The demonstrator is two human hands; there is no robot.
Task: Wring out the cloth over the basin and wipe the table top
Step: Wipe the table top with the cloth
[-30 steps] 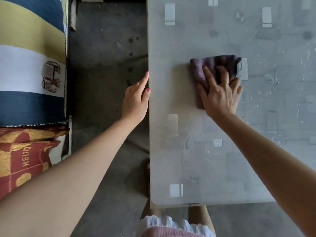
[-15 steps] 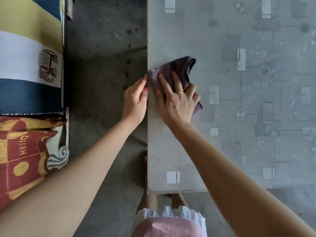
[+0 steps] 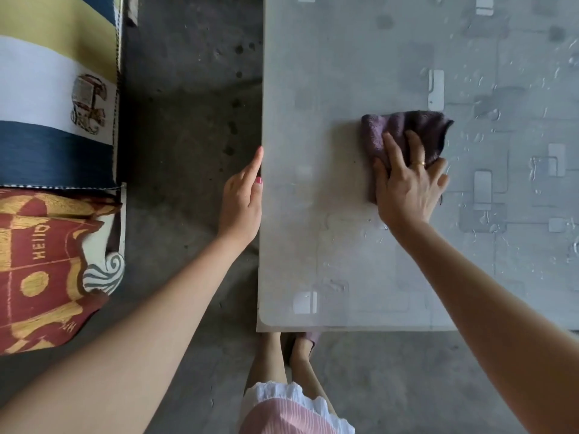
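A folded purple cloth (image 3: 404, 128) lies flat on the grey patterned table top (image 3: 329, 245). My right hand (image 3: 407, 186) presses down on it with fingers spread, covering its near half. My left hand (image 3: 242, 202) rests flat against the table's left edge, fingers together and straight, holding nothing. Water streaks and droplets glisten on the table to the right of the cloth. No basin is in view.
A striped and crested fabric-covered seat (image 3: 53, 151) stands at the left, across a strip of bare concrete floor (image 3: 188, 104). The table's near edge runs just above my legs and pink skirt (image 3: 288, 411).
My right hand slid the cloth left to the table's edge beside my left hand, then back right toward the middle. My left hand stayed at the edge.
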